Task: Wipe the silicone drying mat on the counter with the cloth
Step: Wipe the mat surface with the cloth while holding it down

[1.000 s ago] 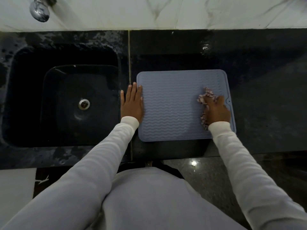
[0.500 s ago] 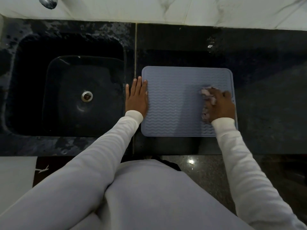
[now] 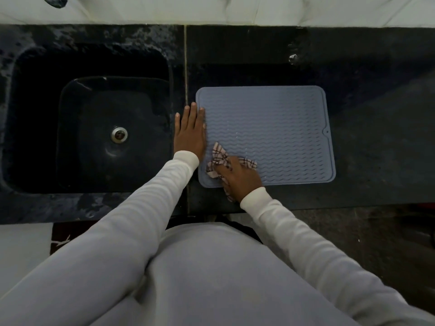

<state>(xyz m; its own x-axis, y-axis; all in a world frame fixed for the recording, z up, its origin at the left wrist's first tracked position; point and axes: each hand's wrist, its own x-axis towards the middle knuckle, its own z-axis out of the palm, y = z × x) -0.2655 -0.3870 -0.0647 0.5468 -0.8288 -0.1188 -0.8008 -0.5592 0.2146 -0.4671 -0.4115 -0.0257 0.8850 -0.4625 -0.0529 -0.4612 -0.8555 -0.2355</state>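
Change: the right hand (image 3: 242,177) with the cloth (image 3: 220,158) has moved from the right side of the mat (image 3: 277,128) to its near-left corner; I judge one pass across is done.
Fingers: right fingers clench the cloth; left hand (image 3: 190,132) lies flat, pressing the mat's left edge.
Mat: flat on the bench (image 3: 376,161), right of the sink (image 3: 94,128).
Axis: long side runs left to right.

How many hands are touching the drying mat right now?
2. The left hand lies flat on the drying mat's left edge; the right hand holds the cloth on its near-left corner.
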